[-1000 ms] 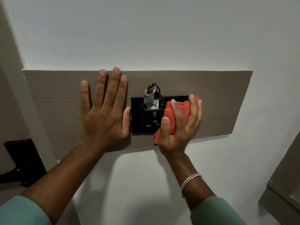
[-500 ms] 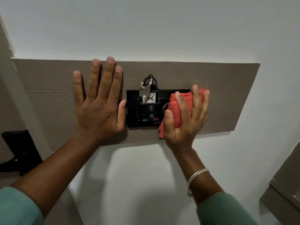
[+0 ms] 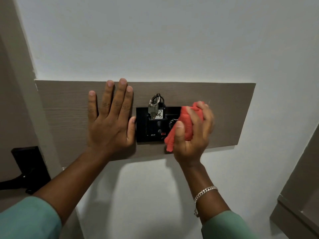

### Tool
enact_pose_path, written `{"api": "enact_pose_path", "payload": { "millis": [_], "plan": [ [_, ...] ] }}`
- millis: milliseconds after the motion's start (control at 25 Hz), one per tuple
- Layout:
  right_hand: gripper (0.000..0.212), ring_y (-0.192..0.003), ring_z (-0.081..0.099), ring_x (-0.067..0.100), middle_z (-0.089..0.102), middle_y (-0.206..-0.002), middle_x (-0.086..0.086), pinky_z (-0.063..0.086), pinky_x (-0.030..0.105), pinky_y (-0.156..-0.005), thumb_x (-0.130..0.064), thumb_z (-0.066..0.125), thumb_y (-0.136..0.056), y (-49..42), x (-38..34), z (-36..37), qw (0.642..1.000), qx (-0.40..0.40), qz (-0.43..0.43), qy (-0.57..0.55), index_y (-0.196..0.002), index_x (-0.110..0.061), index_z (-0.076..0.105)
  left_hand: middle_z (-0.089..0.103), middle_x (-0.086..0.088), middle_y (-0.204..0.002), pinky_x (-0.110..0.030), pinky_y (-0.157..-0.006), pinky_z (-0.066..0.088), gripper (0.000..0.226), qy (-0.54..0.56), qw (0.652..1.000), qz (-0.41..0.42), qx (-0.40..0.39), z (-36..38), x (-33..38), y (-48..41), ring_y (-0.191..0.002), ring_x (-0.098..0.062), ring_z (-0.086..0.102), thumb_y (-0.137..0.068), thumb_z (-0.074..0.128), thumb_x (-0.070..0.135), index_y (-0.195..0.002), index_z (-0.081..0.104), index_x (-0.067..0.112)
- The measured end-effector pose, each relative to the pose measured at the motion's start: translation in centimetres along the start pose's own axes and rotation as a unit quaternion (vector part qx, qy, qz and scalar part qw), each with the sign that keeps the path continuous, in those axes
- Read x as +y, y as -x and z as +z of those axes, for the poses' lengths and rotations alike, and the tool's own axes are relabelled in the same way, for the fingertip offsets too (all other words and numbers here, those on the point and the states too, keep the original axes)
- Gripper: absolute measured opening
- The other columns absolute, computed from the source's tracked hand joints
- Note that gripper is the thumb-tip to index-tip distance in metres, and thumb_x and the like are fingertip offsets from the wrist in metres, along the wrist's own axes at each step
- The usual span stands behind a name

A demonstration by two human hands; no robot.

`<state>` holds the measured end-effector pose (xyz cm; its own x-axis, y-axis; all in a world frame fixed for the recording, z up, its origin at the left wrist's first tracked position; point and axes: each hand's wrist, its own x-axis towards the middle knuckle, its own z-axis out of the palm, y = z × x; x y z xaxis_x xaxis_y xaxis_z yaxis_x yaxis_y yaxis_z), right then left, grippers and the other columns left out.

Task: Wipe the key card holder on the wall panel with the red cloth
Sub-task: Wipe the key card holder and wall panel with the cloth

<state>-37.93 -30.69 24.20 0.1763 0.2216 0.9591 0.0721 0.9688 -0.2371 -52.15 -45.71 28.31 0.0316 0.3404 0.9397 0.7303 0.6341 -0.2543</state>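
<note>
A black key card holder (image 3: 152, 131) is fixed on a long brown wood-grain wall panel (image 3: 69, 104). A key ring with a key and a numbered tag (image 3: 156, 109) hangs in its top slot. My right hand (image 3: 193, 135) grips a bunched red cloth (image 3: 185, 123) against the holder's right end, hiding that part. A loose corner of the cloth hangs below the holder's lower edge. My left hand (image 3: 110, 118) lies flat on the panel, fingers spread, thumb touching the holder's left edge.
White wall surrounds the panel. A black door lock plate with a lever handle (image 3: 25, 171) sits at the lower left on a grey door. A grey-brown cabinet or frame edge (image 3: 296, 204) stands at the lower right.
My right hand with the cloth has shifted a little rightward, uncovering more of the holder's middle. The left hand stays flat on the panel. The camera view has drifted.
</note>
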Motion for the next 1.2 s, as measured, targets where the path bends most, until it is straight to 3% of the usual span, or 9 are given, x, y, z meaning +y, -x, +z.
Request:
{"api": "enact_pose_path", "payload": {
  "millis": [160,320,440,560,720,800,920,1080,1200],
  "plan": [
    [0.037,-0.139,0.044,0.037,0.057,-0.139,0.015,0.036,0.039,-0.113,-0.043,0.052,-0.091,0.1,-0.3,1.2,0.991,-0.046,-0.112,0.057,-0.116,-0.019,0.066,0.011,-0.008,-0.166,-0.053,-0.123,-0.002,0.07,0.002,1.0,-0.008,0.002,0.3,-0.2,0.2,-0.154,-0.028,0.005,-0.094,0.028,0.039,-0.157,0.013,0.011],
    [0.031,-0.134,0.046,0.04,0.058,-0.135,0.021,0.042,0.049,-0.111,-0.031,0.057,-0.089,0.3,0.7,-0.1,0.998,-0.02,-0.027,0.044,-0.11,-0.011,0.07,0.014,-0.009,-0.165,-0.053,-0.124,0.0,0.07,0.004,1.0,-0.008,-0.009,-0.2,0.0,0.1,-0.153,-0.028,0.007,-0.094,0.027,0.039,-0.156,0.015,0.011],
    [0.033,-0.132,0.047,0.029,0.051,-0.14,0.011,0.045,0.047,-0.107,-0.031,0.054,-0.092,-0.2,-0.9,-0.2,0.995,0.032,0.086,-0.029,-0.112,-0.011,0.07,0.012,-0.008,-0.166,-0.052,-0.124,-0.001,0.07,0.006,1.0,-0.009,-0.009,-0.1,0.0,0.2,-0.154,-0.027,0.007,-0.093,0.027,0.04,-0.156,0.015,0.012],
    [0.037,-0.136,0.046,0.029,0.048,-0.147,0.008,0.042,0.037,-0.112,-0.04,0.05,-0.096,-0.5,-4.0,1.7,0.994,0.028,0.09,-0.061,-0.122,-0.018,0.066,0.011,-0.007,-0.166,-0.053,-0.124,0.002,0.07,0.023,1.0,-0.006,0.005,0.2,-0.1,0.3,-0.154,-0.027,0.007,-0.093,0.029,0.04,-0.156,0.016,0.012],
    [0.047,-0.15,0.028,0.034,0.041,-0.156,0.016,0.032,0.051,-0.12,-0.044,0.047,-0.096,2.1,-5.7,2.6,0.996,-0.009,0.087,0.031,-0.132,-0.017,0.061,0.012,-0.008,-0.165,-0.054,-0.123,0.003,0.07,0.035,0.999,-0.002,0.015,0.4,-0.3,0.3,-0.153,-0.028,0.008,-0.093,0.032,0.039,-0.156,0.018,0.011],
    [0.05,-0.153,0.023,0.033,0.038,-0.158,0.016,0.03,0.059,-0.12,-0.048,0.043,-0.098,2.2,-5.7,2.8,0.991,0.004,0.131,0.02,-0.133,-0.018,0.06,0.011,-0.008,-0.165,-0.054,-0.123,0.003,0.07,0.033,0.999,0.0,0.024,0.3,-0.3,0.3,-0.153,-0.027,0.007,-0.093,0.032,0.039,-0.156,0.018,0.011],
    [0.045,-0.155,0.019,0.027,0.036,-0.161,0.009,0.026,0.051,-0.124,-0.048,0.044,-0.099,1.1,-7.4,4.2,0.977,0.035,0.21,0.003,-0.137,-0.026,0.057,0.01,-0.007,-0.165,-0.054,-0.123,0.003,0.07,0.035,0.999,0.004,0.034,0.8,-0.3,0.2,-0.153,-0.028,0.007,-0.093,0.032,0.038,-0.156,0.017,0.01],
    [0.05,-0.154,0.019,0.037,0.031,-0.161,0.016,0.029,0.06,-0.12,-0.05,0.038,-0.102,3.2,-5.9,2.1,0.993,-0.087,0.022,0.071,-0.145,-0.026,0.043,0.008,-0.006,-0.166,-0.053,-0.123,-0.002,0.071,0.022,1.0,-0.002,0.004,0.9,-0.3,0.5,-0.154,-0.027,0.004,-0.093,0.029,0.039,-0.157,0.012,0.012],
    [0.058,-0.156,0.006,0.03,0.021,-0.164,0.009,0.024,0.065,-0.12,-0.056,0.032,-0.1,3.1,-5.2,0.4,0.986,-0.146,0.068,0.045,-0.15,-0.026,0.035,0.013,-0.009,-0.165,-0.055,-0.123,0.002,0.072,0.024,0.999,-0.009,-0.043,-0.5,-0.1,0.0,-0.153,-0.028,0.005,-0.092,0.033,0.037,-0.156,0.014,0.011]
  ]
}}
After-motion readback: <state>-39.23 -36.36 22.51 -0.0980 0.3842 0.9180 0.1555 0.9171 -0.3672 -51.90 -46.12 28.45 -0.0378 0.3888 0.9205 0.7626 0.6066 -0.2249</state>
